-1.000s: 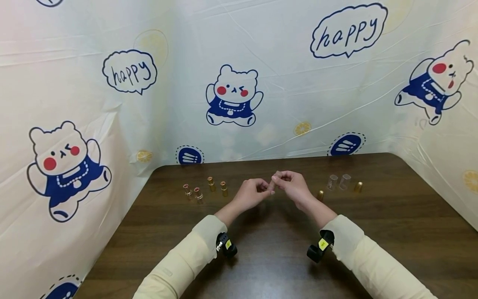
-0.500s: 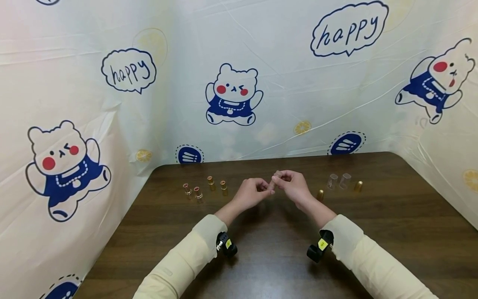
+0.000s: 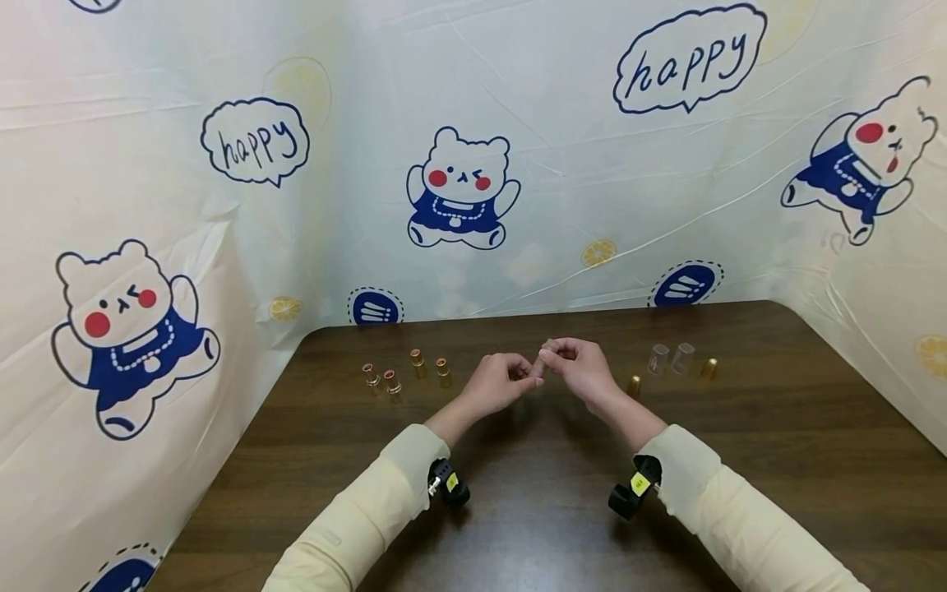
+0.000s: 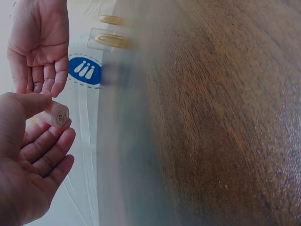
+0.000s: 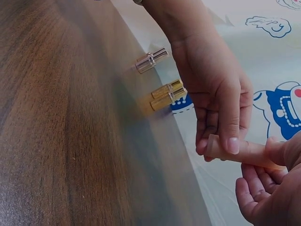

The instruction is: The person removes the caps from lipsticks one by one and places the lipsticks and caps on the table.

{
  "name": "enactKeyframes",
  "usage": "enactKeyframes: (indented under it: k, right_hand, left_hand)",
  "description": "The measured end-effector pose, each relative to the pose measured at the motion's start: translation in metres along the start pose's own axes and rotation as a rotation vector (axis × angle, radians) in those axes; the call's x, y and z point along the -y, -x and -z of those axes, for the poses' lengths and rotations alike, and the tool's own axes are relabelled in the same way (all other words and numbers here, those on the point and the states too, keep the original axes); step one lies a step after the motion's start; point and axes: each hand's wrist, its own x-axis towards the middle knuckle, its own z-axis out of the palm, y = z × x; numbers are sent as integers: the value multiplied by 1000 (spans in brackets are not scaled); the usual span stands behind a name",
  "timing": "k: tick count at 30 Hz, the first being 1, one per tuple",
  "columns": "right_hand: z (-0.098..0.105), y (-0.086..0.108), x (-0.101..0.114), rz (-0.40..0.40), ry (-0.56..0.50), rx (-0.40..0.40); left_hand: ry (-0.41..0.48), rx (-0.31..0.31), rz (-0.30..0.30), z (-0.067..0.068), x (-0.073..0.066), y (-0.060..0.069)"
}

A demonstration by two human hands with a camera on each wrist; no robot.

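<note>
Above the table's far half, both hands hold a slim pale pink lipstick tube between them. My left hand pinches one end between thumb and fingers; the round label on that end shows in the left wrist view. The other end is pinched by my right hand, seen at the lower right of the right wrist view. In the head view the fingers cover much of the tube. Whether it is one piece or a cap on a base, I cannot tell.
Several upright lipsticks stand left of the hands, pinkish ones before gold ones. To the right are two clear caps and two gold pieces, one close behind the right wrist. A printed curtain hangs behind the brown table.
</note>
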Motion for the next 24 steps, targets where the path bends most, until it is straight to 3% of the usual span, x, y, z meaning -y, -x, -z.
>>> enactKeyframes:
  k: [8,13,19,24]
  right_hand:
    - [1,1,-1,11,3,15]
    - [12,-3,2,38,-15,-8]
    - [25,-7,6,52,-27,-32]
    - [24,-7,5,50,-33,-22]
  left_hand:
    - [-3,30,-2,0,1,1]
    - [-28,64,0,0,10,4]
    - [-13,-10,46,5,19,7]
    - [5,-19,50,5,19,6]
